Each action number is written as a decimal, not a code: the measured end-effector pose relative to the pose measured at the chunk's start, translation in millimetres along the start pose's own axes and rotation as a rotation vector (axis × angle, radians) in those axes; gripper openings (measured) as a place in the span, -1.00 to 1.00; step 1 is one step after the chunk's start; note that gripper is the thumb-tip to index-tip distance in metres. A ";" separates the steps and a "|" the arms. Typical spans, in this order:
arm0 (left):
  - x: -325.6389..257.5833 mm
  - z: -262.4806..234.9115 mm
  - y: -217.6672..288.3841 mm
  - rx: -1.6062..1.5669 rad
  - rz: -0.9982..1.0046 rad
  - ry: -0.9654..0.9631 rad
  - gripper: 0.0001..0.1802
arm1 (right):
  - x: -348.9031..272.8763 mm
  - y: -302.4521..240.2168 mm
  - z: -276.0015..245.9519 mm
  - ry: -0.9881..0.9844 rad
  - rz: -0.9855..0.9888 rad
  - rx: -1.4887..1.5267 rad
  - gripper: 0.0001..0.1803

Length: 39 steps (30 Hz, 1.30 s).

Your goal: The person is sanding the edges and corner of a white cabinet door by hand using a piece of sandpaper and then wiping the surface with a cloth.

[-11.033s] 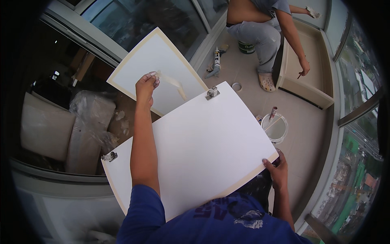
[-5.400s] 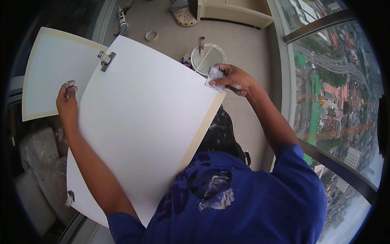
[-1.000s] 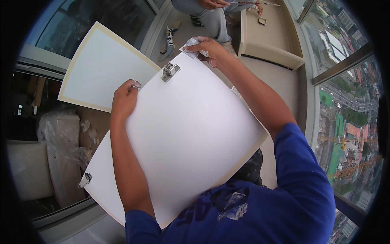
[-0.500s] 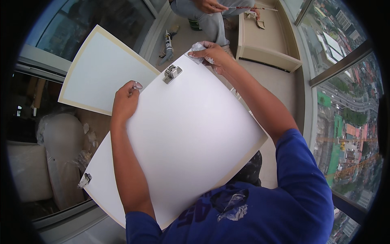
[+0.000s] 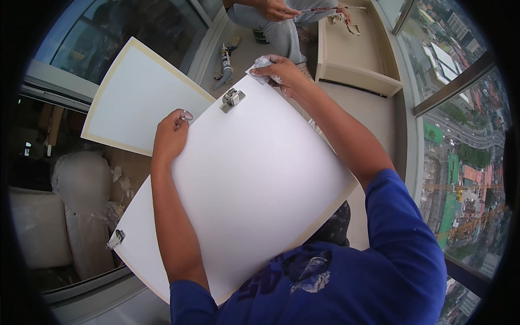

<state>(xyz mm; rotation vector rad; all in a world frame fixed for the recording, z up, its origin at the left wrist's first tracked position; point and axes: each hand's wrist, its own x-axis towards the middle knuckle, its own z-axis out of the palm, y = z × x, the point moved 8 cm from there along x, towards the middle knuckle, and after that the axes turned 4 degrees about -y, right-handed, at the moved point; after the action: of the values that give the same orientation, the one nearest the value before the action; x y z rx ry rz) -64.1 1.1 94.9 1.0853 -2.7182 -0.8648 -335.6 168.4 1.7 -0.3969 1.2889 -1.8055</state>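
A large white door panel (image 5: 254,179) with beige edges lies slanted across my lap. A metal cabinet hinge (image 5: 232,101) is fixed near its far left edge, and a second hinge (image 5: 116,239) shows at its near left end. My right hand (image 5: 281,75) is at the far corner, closed on a thin, crumpled whitish sheet (image 5: 260,66) that looks like worn sandpaper. At the left edge, my left hand (image 5: 172,132) is closed with white dust on its fingertips; what is in its curled fingers, if anything, is hidden.
Behind my left hand lies another white panel (image 5: 143,97) with a beige border. A caulking gun (image 5: 225,64) rests on the floor. Another person's hand (image 5: 278,10) holds a thin stick beside a beige open drawer box (image 5: 357,78). Tall windows (image 5: 460,141) line the right side; wrapped furniture (image 5: 40,230) stands left.
The view has shifted slightly, so the panels sit a little lower and further right. My right hand has moved barely at the far corner, still with the sheet.
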 end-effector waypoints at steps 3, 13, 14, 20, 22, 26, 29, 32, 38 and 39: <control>2.6 -1.0 -5.0 -0.039 0.062 0.032 -0.74 | -8.6 2.2 -6.9 -0.007 0.027 -0.051 -0.42; 0.8 0.4 -9.8 -0.058 0.102 0.014 -0.77 | -169.2 53.6 -92.5 0.070 0.164 -0.013 -0.44; 1.0 1.1 -8.7 -0.055 0.096 0.004 -0.79 | -171.4 53.2 -92.9 0.070 0.156 -0.014 -0.45; -1.2 -1.0 -9.0 -0.078 0.112 0.038 -0.76 | -122.8 28.2 -60.1 0.054 0.088 -0.055 -0.47; 0.7 -2.7 -3.5 -0.066 0.116 0.031 -0.76 | -85.1 18.6 -47.7 0.020 0.053 -0.056 -0.44; -2.1 -3.3 -1.6 -0.068 0.089 0.030 -0.77 | -34.6 -11.8 -8.0 0.045 0.010 -0.104 -0.45; -1.6 -1.7 -1.6 -0.069 0.102 0.036 -0.77 | -8.6 -15.6 4.8 -0.004 -0.005 -0.033 -0.49; -2.2 -1.4 -4.0 -0.081 0.104 0.036 -0.77 | -7.7 -10.4 2.3 -0.023 0.021 -0.042 -0.52; -5.9 -3.3 -1.4 -0.069 0.090 0.048 -0.77 | -83.5 13.6 -43.4 -0.001 0.101 -0.079 -0.50; -4.3 -0.7 -10.8 -0.076 0.082 0.051 -0.77 | -108.0 11.6 -39.0 -0.001 0.178 -0.084 -0.48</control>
<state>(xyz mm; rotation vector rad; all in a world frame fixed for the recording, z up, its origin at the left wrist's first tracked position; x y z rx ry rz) -54.1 -2.8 90.3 0.9610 -2.6443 -0.9066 -293.9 276.0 -1.8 -0.3183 1.3586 -1.6069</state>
